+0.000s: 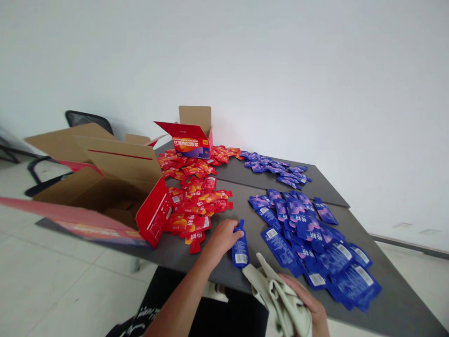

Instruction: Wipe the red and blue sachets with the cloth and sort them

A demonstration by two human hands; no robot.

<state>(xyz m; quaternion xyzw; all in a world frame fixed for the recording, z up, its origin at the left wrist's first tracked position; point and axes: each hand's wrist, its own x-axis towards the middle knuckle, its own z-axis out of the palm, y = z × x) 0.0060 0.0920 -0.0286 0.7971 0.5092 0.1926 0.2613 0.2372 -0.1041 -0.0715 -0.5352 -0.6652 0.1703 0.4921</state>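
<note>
My left hand (222,238) reaches over the front of the dark grey table (245,178) and its fingers close on the top of a single blue pouch (240,248) that lies flat between two piles. My right hand (308,304) sits at the table's near edge, gripping a crumpled pale cloth (277,295). Many blue pouches (308,238) are spread to the right of the held one. Red pouches (196,206) lie in a heap to its left.
A large open cardboard box (105,187) with red flaps stands at the left end of the table. A smaller open red box (192,140) stands at the back, with more blue pouches (277,168) beside it. A black chair (87,119) stands behind, by the white wall.
</note>
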